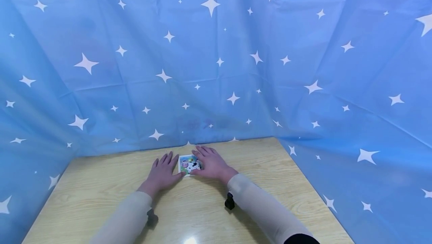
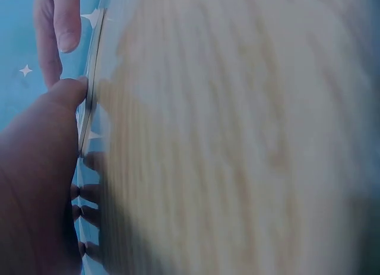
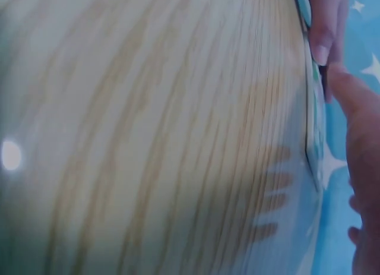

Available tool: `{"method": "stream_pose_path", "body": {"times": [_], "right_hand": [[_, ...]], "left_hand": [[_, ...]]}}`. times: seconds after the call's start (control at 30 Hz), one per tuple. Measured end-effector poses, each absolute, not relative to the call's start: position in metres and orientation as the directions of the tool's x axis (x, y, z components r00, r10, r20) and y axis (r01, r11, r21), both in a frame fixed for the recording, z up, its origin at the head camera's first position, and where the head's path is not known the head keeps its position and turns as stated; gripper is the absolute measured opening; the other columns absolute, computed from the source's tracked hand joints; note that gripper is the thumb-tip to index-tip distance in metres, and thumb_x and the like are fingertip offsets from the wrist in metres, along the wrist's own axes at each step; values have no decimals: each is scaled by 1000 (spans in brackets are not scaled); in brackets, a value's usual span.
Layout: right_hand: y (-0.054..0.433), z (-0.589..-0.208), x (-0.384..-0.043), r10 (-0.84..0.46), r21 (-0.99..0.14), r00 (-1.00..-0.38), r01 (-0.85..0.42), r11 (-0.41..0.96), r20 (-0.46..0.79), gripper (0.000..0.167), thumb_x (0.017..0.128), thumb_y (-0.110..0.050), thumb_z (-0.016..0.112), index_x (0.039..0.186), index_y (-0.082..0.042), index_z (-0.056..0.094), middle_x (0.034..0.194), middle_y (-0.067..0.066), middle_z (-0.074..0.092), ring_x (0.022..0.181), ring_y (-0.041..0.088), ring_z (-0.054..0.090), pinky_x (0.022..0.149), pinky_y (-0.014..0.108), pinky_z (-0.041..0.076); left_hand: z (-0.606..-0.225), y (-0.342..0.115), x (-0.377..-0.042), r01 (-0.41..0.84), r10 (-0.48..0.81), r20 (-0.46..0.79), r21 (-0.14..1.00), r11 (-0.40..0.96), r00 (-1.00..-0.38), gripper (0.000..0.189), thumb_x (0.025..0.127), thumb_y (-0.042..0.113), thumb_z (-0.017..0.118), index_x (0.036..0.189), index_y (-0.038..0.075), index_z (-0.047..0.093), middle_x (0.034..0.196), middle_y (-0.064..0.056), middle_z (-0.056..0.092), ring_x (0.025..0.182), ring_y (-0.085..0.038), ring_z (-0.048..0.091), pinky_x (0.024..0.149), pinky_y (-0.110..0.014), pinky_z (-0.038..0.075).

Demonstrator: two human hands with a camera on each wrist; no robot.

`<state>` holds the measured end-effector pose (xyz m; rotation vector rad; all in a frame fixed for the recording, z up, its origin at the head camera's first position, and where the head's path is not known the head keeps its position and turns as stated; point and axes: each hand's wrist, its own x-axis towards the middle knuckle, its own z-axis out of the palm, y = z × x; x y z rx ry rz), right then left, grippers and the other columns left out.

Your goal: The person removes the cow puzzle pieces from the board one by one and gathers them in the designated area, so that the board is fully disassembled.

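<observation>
A small flat cow picture (image 1: 189, 164) with a white border lies on the wooden table (image 1: 209, 214), towards its far side. My left hand (image 1: 162, 173) rests at the picture's left side, fingers spread out and thumb tip at its lower left edge. Over the right part lies my right hand (image 1: 212, 164), which hides that side; its thumb reaches onto the lower edge. From the right wrist the picture's thin edge (image 3: 308, 97) shows nearly side-on beside both thumbs. In the left wrist view its edge (image 2: 92, 79) runs by the left thumb.
A blue curtain with white stars (image 1: 210, 68) hangs behind the table and along both sides. Small black devices sit at the left wrist (image 1: 152, 218) and the right wrist (image 1: 230, 201). A bright light reflection lies on the tabletop at the front.
</observation>
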<state>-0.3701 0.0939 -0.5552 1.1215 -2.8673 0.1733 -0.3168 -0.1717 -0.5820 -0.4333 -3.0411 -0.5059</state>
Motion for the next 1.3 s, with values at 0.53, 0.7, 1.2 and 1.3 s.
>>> {"method": "stream_pose_path", "body": {"times": [0.53,0.7,1.2,1.3], "right_hand": [[65,-556,-376,-705,-183,-708,-699,691,41,87,105,-76,55,172,-22,43,180,3,34,166,30,31,133,57,27],[60,-558,-382,-718,-193,-694,-712,675,48,66,109,-53,62,166,-20,53,169,0,49,160,24,39,131,52,33],[36,-557,-390,-735,-208,-669,-739,641,111,38,105,-27,70,140,-14,73,134,-1,66,123,19,59,112,39,49],[31,-556,-392,-730,-227,-675,-732,643,110,35,105,-25,71,138,-13,74,132,-1,66,123,20,60,113,40,49]], "left_hand": [[-582,-174,-318,265,264,43,298,917,-964,94,106,77,47,174,12,38,180,-24,26,166,-48,23,129,-74,17],[-582,-175,-318,259,262,36,321,911,-964,92,107,75,49,174,13,36,181,-23,24,167,-47,20,130,-73,15],[-598,-181,-326,282,279,61,357,891,-958,98,104,81,47,176,16,34,182,-23,21,167,-47,18,130,-74,11],[-595,-180,-325,279,279,55,360,890,-959,97,104,80,48,175,15,34,181,-24,22,167,-48,18,129,-75,11]]}}
